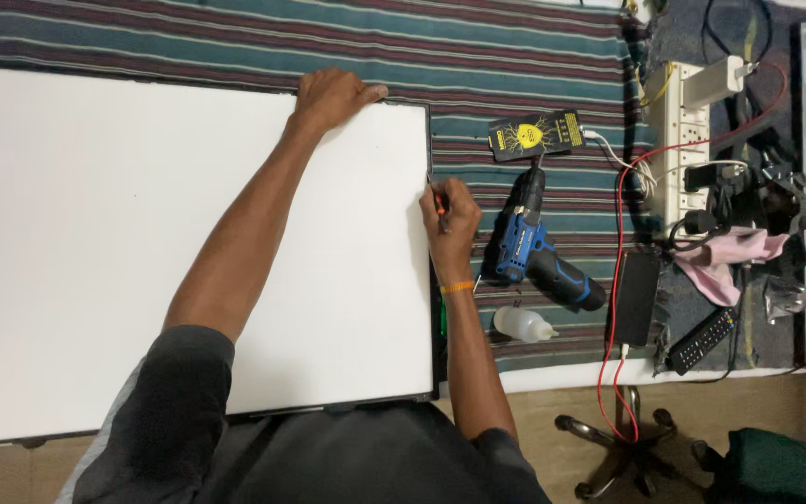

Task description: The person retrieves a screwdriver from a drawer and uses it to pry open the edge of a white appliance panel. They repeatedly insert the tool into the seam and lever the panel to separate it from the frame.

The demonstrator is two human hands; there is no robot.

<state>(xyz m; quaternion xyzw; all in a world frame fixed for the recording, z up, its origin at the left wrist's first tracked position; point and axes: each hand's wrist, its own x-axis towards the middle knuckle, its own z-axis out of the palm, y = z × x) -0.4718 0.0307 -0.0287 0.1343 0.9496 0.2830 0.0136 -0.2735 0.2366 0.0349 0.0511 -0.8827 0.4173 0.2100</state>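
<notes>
A big white panel [142, 252] lies flat on the desk [534, 47], which is covered w/ a striped cloth in teal, maroon & white. The panel takes up most of the left & centre of the view; its thin dark frame shows along the right & near edges.

Left hand [328, 96] rests on the panel's far edge, near the far right corner, fingers curled over the rim & pressing down; it grips nothing else.

Right hand [451, 219] sits at the panel's right edge, fingers closed round a small tool [440, 207] w/ an orange-red handle, tip touching the frame. An orange band is on that wrist.

Just right of the right hand lies a blue & black drill [534, 252], chuck pointing far. Near it, a small white squeeze bottle [521, 323] on its side. Further off, a black & yellow card [534, 135]. Right again: a white power strip [687, 140] w/ plugs, red & white cables, a black box [636, 297], a remote [701, 341] & a pink rag [729, 261]. A chair base [622, 443] stands on the floor near the desk's right end
</notes>
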